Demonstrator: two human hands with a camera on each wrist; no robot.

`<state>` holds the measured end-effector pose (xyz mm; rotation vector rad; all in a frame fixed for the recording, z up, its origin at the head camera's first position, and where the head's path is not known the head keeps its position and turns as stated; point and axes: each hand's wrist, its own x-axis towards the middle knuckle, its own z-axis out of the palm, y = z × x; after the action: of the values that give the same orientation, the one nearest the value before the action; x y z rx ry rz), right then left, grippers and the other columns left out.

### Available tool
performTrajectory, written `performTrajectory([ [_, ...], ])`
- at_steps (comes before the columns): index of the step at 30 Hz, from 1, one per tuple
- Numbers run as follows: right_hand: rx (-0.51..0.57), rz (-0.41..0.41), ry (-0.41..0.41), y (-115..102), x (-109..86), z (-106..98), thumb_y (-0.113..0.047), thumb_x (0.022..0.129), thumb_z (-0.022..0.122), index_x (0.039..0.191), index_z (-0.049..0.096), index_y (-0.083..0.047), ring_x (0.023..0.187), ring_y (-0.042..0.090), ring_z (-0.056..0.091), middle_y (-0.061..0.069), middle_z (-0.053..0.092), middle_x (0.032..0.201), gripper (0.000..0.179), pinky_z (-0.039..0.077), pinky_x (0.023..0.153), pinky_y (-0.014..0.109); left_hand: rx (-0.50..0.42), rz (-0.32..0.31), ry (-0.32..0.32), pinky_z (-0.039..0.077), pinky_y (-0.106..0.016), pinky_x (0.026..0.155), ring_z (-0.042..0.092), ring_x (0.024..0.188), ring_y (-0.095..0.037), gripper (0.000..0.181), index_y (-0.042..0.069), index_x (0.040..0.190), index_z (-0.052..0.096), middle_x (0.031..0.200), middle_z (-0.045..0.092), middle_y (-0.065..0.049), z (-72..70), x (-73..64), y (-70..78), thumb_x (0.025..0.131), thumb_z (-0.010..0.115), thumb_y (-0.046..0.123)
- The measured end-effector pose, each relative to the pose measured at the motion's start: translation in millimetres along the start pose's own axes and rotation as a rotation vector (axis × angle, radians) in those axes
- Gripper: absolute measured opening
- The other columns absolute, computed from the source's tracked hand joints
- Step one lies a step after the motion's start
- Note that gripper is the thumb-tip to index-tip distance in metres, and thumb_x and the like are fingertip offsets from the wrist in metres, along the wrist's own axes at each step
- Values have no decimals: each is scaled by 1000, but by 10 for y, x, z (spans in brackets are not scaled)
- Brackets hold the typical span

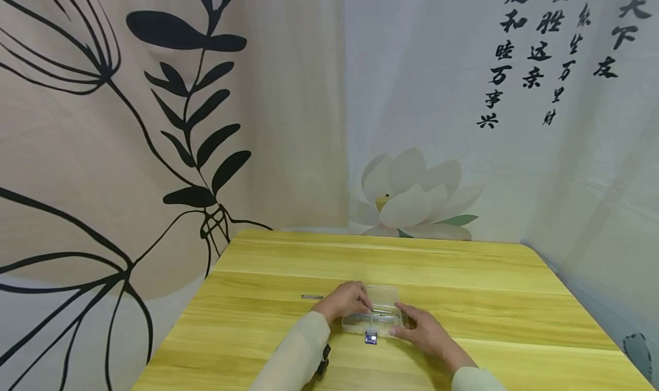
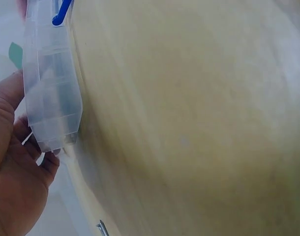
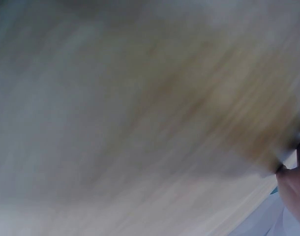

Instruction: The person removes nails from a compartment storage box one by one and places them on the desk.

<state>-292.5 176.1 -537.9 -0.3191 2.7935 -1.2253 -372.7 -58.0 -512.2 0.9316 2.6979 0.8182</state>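
Observation:
A small clear plastic organizer box point(image 1: 355, 326) stands on the table with its clear lid point(image 1: 384, 292) raised at the back. A blue latch point(image 1: 370, 337) sits on its front side, and thin metal pieces point(image 1: 383, 312) lie inside. My left hand point(image 1: 346, 300) is over the left part of the box with bent fingers; I cannot tell whether they pinch anything. In the left wrist view its thumb comes to the box's top edge. My right hand point(image 1: 424, 329) holds the box's right end, thumb near the front corner and index finger farther back.
A thin metal rod point(image 1: 312, 296) lies on the wooden table point(image 1: 247, 299) left of the box. A printed curtain point(image 1: 288, 122) hangs behind the far table edge. A dark wrist strap piece point(image 1: 323, 361) shows beside the left sleeve. The right wrist view is mostly blurred.

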Motion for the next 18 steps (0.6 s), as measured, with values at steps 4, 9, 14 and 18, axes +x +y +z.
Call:
performTrajectory([
  [4, 4, -1, 0, 6, 9, 6, -43, 85, 76, 145, 51, -5, 133, 47, 41, 26, 49, 143, 75, 31, 106, 62, -6, -7, 5, 46, -23, 79, 50, 84, -3, 6, 20, 85, 81, 91, 54, 14, 9, 9, -9, 88, 78, 16],
  [9, 10, 7, 3, 4, 13, 10, -44, 85, 76, 145, 51, -6, 134, 46, 41, 24, 49, 143, 75, 31, 107, 61, 42, 18, -4, 46, -21, 75, 50, 79, -2, 5, 18, 84, 81, 86, 53, 13, 6, 28, -2, 88, 77, 16],
  [14, 15, 2, 3, -11, 2, 5, -42, 85, 77, 144, 51, -5, 133, 46, 41, 25, 49, 143, 75, 31, 107, 61, 127, 41, -33, 45, -19, 72, 48, 75, 0, 4, 17, 83, 81, 84, 52, 14, -9, 43, 31, 86, 78, 18],
  [18, 16, 2, 1, -20, -11, 1, -41, 85, 77, 144, 50, -4, 134, 47, 40, 26, 48, 143, 75, 30, 107, 62, 146, 56, -36, 46, -18, 70, 49, 74, 0, 5, 16, 83, 80, 82, 52, 13, -11, 41, 43, 87, 78, 18],
])
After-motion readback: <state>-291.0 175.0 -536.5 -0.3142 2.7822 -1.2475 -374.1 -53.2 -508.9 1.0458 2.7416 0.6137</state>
